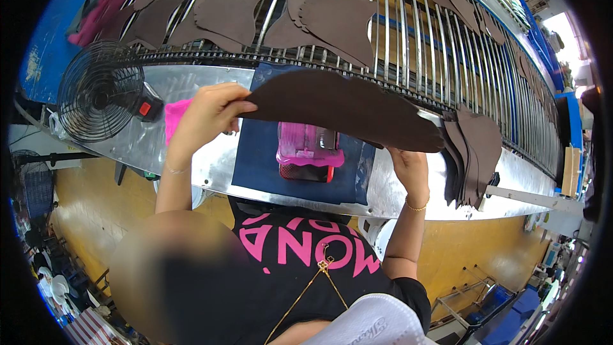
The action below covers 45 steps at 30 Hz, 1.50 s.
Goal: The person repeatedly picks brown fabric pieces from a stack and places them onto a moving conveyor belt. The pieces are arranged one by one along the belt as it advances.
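My left hand pinches the left end of a dark brown leather-like piece with a scalloped edge. The far right end of the same piece is gripped by my right hand, whose fingertips are partly hidden beneath it. Stretched between both hands, the piece hangs above the metal table. Underneath it, a pink container with a roller-like part sits on a dark blue mat; the piece covers its far side. To the right of my right hand lies a stack of similar brown pieces.
Beyond the table runs a rack of metal bars carrying several flat brown pieces. A black wire fan stands on the metal table at the left, near a bright pink cloth. A flat bar projects at the right.
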### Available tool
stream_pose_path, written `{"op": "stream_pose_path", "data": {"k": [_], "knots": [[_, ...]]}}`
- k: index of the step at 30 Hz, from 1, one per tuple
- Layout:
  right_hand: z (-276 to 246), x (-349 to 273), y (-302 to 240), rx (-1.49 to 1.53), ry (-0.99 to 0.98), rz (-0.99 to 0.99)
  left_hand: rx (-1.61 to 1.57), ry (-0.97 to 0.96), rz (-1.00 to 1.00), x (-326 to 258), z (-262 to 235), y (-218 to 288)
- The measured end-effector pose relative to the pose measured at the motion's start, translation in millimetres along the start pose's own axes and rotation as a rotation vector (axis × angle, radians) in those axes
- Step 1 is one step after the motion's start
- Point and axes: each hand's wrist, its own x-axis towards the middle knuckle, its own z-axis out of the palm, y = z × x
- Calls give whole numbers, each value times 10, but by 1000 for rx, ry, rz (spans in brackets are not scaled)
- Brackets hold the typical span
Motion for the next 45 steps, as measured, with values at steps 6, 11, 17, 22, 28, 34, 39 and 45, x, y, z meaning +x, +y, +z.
{"op": "stream_pose_path", "data": {"k": [6, 11, 17, 22, 28, 34, 39, 45], "knots": [[-344, -430, 252, -25, 110, 174, 253, -142, 358, 338, 392, 173], [-1044, -828, 128, -122, 13, 379, 319, -251, 621, 565, 740, 361], [-1355, -908, -144, 132, 437, 434, 341, -231, 704, 759, 1000, 566], [-1228, -298, 219, 513, 617, 482, 89, 66, 539, 747, 503, 736], [-357, 691, 1462, 1017, 660, 555, -132, 175, 237, 451, 87, 232], [355, 1381, 2267, 1079, 600, 729, -204, 314, -19, 37, -125, -147], [300, 1313, 2334, 1038, 749, 731, -241, 322, -61, -10, -138, -272], [-420, 441, 1835, 553, 1033, 511, -313, 298, -84, 68, -79, -336]]}}
